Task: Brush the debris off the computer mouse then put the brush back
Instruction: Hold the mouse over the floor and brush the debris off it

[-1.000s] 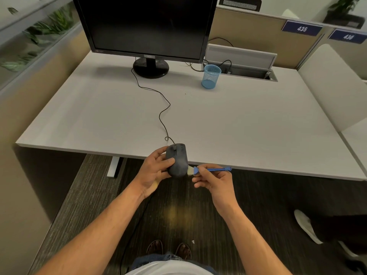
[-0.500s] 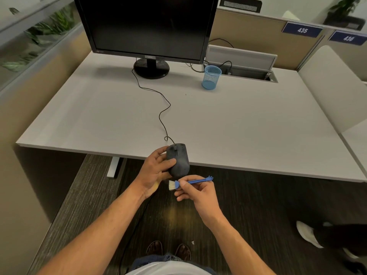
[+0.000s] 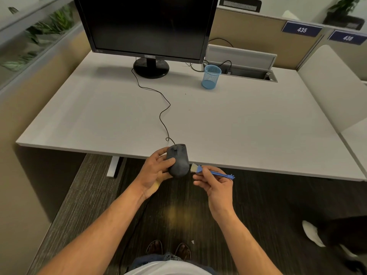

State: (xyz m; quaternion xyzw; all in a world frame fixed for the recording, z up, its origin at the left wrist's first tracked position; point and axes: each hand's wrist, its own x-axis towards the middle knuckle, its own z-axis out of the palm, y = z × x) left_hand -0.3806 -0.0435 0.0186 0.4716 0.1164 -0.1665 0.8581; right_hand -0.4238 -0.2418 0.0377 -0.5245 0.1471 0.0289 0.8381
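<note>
A dark grey wired mouse (image 3: 178, 161) is held just off the front edge of the white desk (image 3: 248, 126). My left hand (image 3: 155, 171) grips it from the left, thumb across its top. My right hand (image 3: 214, 183) pinches a small blue brush (image 3: 210, 171) by its handle. The pale bristles point left and sit right beside the mouse's right flank. The mouse cable (image 3: 160, 112) snakes back over the desk toward the monitor.
A black monitor (image 3: 147, 26) stands at the back of the desk. A blue mesh cup (image 3: 211, 76) stands to its right, in front of an open cable tray (image 3: 244, 64). Someone's white shoe (image 3: 311, 233) is on the floor at right.
My right hand has lifted the brush from below the mouse's rear end up to its right side. The left hand and the mouse have stayed in place.
</note>
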